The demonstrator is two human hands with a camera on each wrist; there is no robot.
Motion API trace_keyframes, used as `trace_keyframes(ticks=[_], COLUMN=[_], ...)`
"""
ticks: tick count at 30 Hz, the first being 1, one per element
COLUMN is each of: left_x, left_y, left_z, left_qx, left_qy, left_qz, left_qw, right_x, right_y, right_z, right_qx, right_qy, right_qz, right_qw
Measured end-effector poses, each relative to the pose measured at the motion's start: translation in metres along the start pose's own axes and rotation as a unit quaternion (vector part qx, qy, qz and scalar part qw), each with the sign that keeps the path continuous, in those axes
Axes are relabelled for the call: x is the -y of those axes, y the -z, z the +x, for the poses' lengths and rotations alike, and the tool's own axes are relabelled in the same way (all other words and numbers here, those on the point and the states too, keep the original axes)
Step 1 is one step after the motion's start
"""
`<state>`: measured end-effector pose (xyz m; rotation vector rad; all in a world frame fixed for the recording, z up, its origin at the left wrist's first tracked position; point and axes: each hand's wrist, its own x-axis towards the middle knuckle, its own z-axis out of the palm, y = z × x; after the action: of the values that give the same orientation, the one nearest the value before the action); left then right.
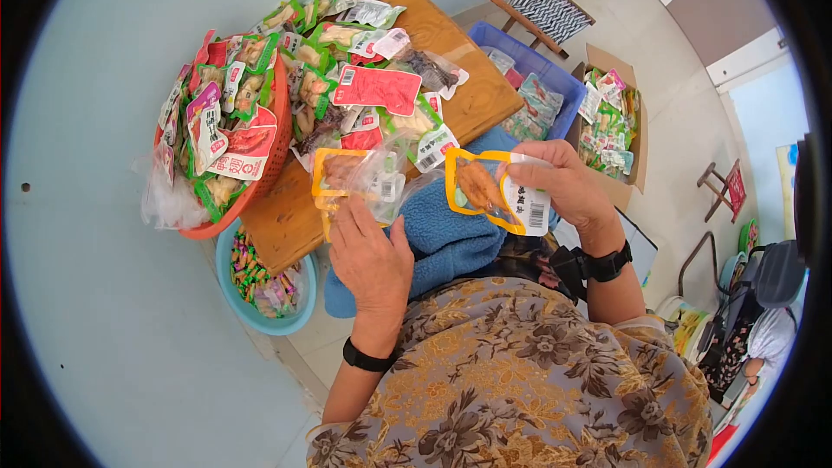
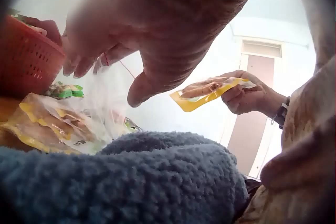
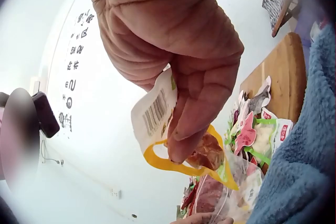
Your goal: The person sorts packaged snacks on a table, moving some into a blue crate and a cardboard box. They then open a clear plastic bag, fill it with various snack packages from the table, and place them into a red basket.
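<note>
My right hand (image 1: 568, 186) pinches the white-labelled end of a yellow-edged snack packet (image 1: 485, 189), held tilted above my lap. A brown piece of food shows through its clear window, and the barcode shows in the right wrist view. My left hand (image 1: 373, 260) reaches over a clear plastic bag (image 2: 100, 103) with a red line at its mouth. Its fingers touch the film there, while the thumb stands apart. More yellow-edged packets (image 1: 340, 169) lie inside this bag at the table's near edge.
Mixed snack packets (image 1: 377, 88) cover much of the wooden table (image 1: 481, 78). An orange basket (image 1: 279, 134) heaped with packets stands at left, a blue basin (image 1: 227, 286) below. Beyond my right hand are a blue crate (image 1: 563, 85), a cardboard box (image 1: 642, 143) and a woven stool (image 1: 542, 4).
</note>
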<state>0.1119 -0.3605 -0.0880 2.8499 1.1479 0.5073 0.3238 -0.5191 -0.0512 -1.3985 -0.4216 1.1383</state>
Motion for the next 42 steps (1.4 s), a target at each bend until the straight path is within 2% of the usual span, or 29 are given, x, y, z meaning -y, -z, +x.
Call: trace_keyframes(ticks=[1, 3, 10, 12, 15, 19, 28, 31, 33, 37, 39, 42], left_x=[0.001, 0.004, 0.006, 0.003, 0.001, -0.008, -0.008, -0.012, -0.015, -0.015, -0.013, -0.015], left_y=[0.000, 0.000, -0.005, -0.003, 0.000, 0.012, -0.007, -0.009, -0.009, -0.009, -0.010, -0.011], left_z=[0.000, -0.002, -0.002, 0.000, -0.006, -0.008, -0.014, -0.012, -0.008, 0.000, 0.001, 0.000], left_qx=[0.000, 0.074, 0.019, 0.009, 0.061, 0.078, -0.039, -0.061, -0.046, -0.074, -0.082, -0.097], left_qy=[0.000, 0.003, -0.073, -0.172, -0.189, -0.147, -0.151, -0.106, -0.033, -0.041, -0.102, -0.103], left_qz=[0.001, 0.012, -0.129, -0.176, -0.166, -0.212, -0.232, -0.222, -0.266, -0.238, -0.215, -0.229], left_qw=[1.000, 0.997, 0.989, 0.969, 0.966, 0.963, 0.960, 0.967, 0.962, 0.968, 0.968, 0.963], right_x=[0.000, 0.000, -0.002, -0.004, -0.007, -0.024, -0.036, -0.043, -0.049, -0.055, -0.053, -0.053], right_y=[0.001, 0.002, 0.005, 0.007, 0.008, 0.013, 0.002, -0.001, -0.002, -0.007, -0.013, -0.025], right_z=[0.000, -0.001, -0.001, -0.001, -0.001, 0.006, 0.017, 0.024, 0.029, 0.036, 0.037, 0.040], right_qx=[-0.001, -0.001, -0.003, 0.001, 0.000, 0.025, 0.062, 0.070, 0.063, 0.084, 0.086, 0.066], right_qy=[0.004, 0.008, 0.002, 0.004, 0.011, 0.018, -0.022, -0.025, -0.032, -0.025, -0.025, -0.024], right_qz=[0.000, 0.001, 0.014, 0.022, 0.037, 0.092, 0.220, 0.243, 0.254, 0.245, 0.247, 0.252], right_qw=[1.000, 1.000, 1.000, 1.000, 0.999, 0.995, 0.973, 0.967, 0.965, 0.966, 0.965, 0.965])
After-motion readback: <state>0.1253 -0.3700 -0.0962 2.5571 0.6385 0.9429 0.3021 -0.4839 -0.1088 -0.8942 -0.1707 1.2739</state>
